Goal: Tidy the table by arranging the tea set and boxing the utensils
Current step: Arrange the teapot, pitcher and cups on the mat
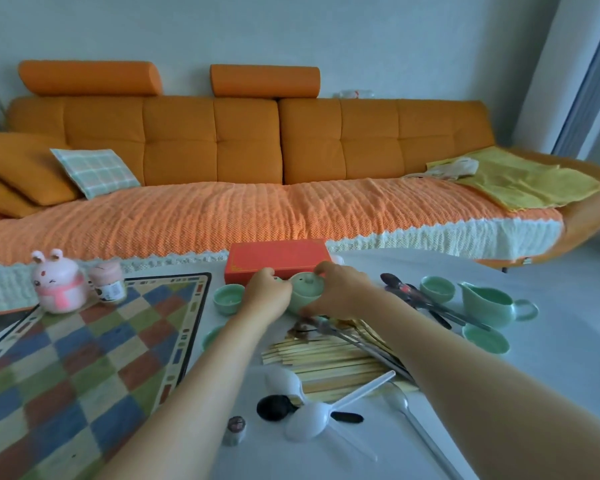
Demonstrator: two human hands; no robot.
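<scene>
Head view, teapot: the green teapot (305, 293) sits on the white surface (551, 358), just in front of the red box (278, 262) and between the two hands. Its lid is on, knob up.
Why held so: the hands take the round body from opposite sides. This reads as a careful hold for a breakable pot with a loose lid, probably to move it into line with the rest of the set.
Left hand: the left hand (268, 289) curls against the pot's left side and grips it, knuckles toward the camera. The forearm runs up from the lower edge.
Right hand: the right hand (338, 289) arches over the pot's right side and grips it too, fingers reaching the lid's edge and thumb low near the base. Its forearm comes in from the lower right, above the sticks.
Tea set: scattered. The left cup (228, 298) is beside the left wrist, and another is half hidden behind that forearm. The right cups (437, 289) and the pitcher (492, 304) stand well apart to the right.
Utensils: wooden sticks (329, 358) lie in a loose pile and white spoons (309, 419) lie nearer the camera. Dark utensils (426, 303) lie crossed between the teapot and the right cups. None is boxed, and the box is closed.
Stage: early, by my judgement, with the tea set coming first.
Elsewhere: a checked mat (66, 358), a rabbit toy (58, 282) and an orange sofa (212, 147).
</scene>
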